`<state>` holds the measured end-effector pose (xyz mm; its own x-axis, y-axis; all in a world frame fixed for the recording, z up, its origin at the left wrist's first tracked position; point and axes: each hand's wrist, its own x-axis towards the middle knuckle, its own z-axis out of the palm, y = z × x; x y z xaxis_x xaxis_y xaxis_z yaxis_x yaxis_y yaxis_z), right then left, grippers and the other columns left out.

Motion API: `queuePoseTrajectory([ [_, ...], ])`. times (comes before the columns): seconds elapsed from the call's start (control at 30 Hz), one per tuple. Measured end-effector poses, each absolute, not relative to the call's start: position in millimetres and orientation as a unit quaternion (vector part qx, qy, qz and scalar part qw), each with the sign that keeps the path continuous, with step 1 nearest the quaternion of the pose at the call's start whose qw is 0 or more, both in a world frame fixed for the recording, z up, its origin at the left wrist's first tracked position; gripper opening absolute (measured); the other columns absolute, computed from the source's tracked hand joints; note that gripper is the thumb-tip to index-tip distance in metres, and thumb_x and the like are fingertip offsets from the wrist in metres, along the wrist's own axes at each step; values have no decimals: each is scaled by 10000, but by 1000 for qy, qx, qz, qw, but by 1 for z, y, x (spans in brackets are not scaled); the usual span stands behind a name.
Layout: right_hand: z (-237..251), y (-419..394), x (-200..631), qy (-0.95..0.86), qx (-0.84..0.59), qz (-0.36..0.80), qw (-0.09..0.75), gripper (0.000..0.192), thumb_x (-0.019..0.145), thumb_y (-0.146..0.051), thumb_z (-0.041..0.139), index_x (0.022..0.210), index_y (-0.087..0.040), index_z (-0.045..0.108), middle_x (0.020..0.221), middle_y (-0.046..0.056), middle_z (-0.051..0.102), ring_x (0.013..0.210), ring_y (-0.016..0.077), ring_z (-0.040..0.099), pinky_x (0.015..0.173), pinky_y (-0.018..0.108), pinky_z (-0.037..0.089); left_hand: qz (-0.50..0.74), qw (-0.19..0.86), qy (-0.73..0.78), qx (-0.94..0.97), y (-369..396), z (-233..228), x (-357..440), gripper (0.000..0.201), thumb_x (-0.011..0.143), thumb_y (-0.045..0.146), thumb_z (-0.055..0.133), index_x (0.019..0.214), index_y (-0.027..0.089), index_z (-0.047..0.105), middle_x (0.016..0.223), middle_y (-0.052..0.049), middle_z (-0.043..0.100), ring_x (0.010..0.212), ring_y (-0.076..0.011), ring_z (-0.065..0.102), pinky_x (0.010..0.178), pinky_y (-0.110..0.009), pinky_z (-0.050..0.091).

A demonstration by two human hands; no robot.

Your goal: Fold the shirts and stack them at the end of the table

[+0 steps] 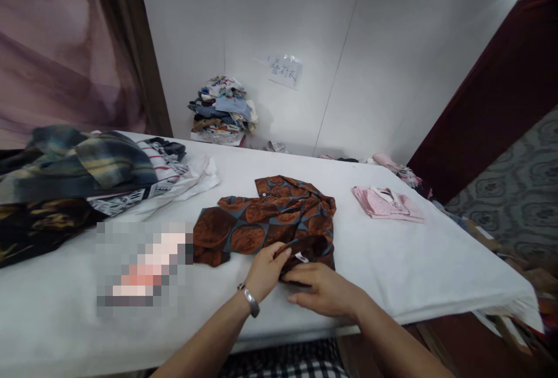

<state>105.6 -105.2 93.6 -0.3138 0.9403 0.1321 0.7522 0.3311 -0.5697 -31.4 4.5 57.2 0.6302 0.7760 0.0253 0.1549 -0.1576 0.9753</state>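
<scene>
A brown and blue patterned shirt (279, 221) lies spread on the white-covered table, part of it bunched at its near right edge. At that near edge, my left hand (265, 268) pinches the cloth between thumb and fingers, close to a small white label (301, 257). Beside it, my right hand (325, 288) rests its stretched fingers against the same dark fold, with the thumb apart below them. Some of its fingertips are hidden by the cloth. To the right lies a folded pink shirt (390, 208).
A heap of mixed garments (104, 163) covers the table's left end. A blurred-out rectangle (143, 267) hides something left of the shirt. Against the wall stands a tall pile of clothes (224, 107), with a handwritten paper sign (284, 71) nearby. More clothing (399, 168) lies at the far right edge.
</scene>
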Motion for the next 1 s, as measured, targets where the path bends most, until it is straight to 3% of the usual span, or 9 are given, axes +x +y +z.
queuePoseTrajectory([
  [0.1, 89, -115, 138, -698, -580, 155, 391, 224, 890, -240, 486, 1013, -217, 672, 905, 39, 714, 842, 147, 654, 784, 265, 505, 329, 629, 337, 619, 15, 64, -34, 311, 774, 452, 548, 857, 174, 661, 834, -37, 692, 819, -206, 615, 772, -319, 472],
  [0.17, 81, -113, 167, -627, -637, 76, 442, 231, 870, -212, 479, 1011, -215, 662, 958, 61, 702, 883, 173, 647, 800, 312, 515, 354, 666, 329, 568, 21, 72, -37, 354, 765, 470, 576, 934, 170, 660, 904, -40, 697, 876, -205, 614, 809, -310, 465],
  [0.3, 65, -85, 220, -605, -697, 15, 384, 449, 798, -152, 469, 1224, -251, 574, 1244, 86, 596, 1110, 220, 573, 888, 402, 506, 375, 690, 307, 538, 25, 85, -43, 354, 747, 465, 623, 942, 172, 662, 946, -38, 694, 934, -203, 605, 831, -286, 457],
  [0.4, 62, -52, 239, -665, -676, -4, 319, 617, 744, -124, 512, 1342, -272, 475, 1412, 76, 454, 1315, 237, 394, 1073, 477, 346, 370, 684, 305, 549, 23, 95, -49, 326, 732, 455, 648, 897, 174, 672, 892, -26, 693, 862, -188, 610, 777, -268, 461],
  [0.53, 73, -7, 241, -745, -623, 25, 238, 505, 668, -84, 553, 1147, -221, 639, 1429, 99, 437, 1380, 294, 279, 1094, 533, 267, 369, 676, 310, 557, 21, 106, -59, 311, 709, 448, 677, 846, 168, 682, 811, -13, 690, 776, -167, 604, 720, -253, 457],
  [0.67, 105, 19, 241, -698, -618, 134, 336, 177, 664, -134, 531, 747, -205, 671, 955, 61, 711, 1025, 251, 621, 941, 449, 452, 415, 710, 297, 486, 33, 108, -64, 424, 705, 486, 680, 986, 168, 673, 996, -59, 708, 909, -210, 629, 815, -300, 475],
  [0.77, 143, 23, 244, -567, -639, 228, 467, 14, 637, -200, 530, 636, -200, 544, 539, -23, 603, 544, 167, 605, 588, 322, 523, 403, 758, 299, 416, 46, 102, -60, 556, 757, 605, 564, 1128, 195, 620, 1166, -91, 660, 990, -231, 634, 834, -339, 497],
  [0.87, 177, 24, 246, -512, -651, 238, 507, 71, 593, -194, 551, 616, -205, 484, 475, -60, 542, 437, 116, 517, 457, 238, 439, 347, 763, 353, 416, 51, 93, -48, 612, 774, 693, 442, 1187, 258, 567, 1286, -78, 590, 1070, -215, 614, 847, -343, 509],
  [1.0, 208, 24, 239, -518, -670, 211, 488, 121, 554, -156, 560, 671, -172, 589, 568, -34, 616, 543, 110, 564, 520, 213, 450, 298, 777, 356, 425, 34, 79, -24, 547, 722, 599, 604, 1154, 268, 551, 1279, -75, 598, 1127, -217, 588, 886, -367, 494],
])
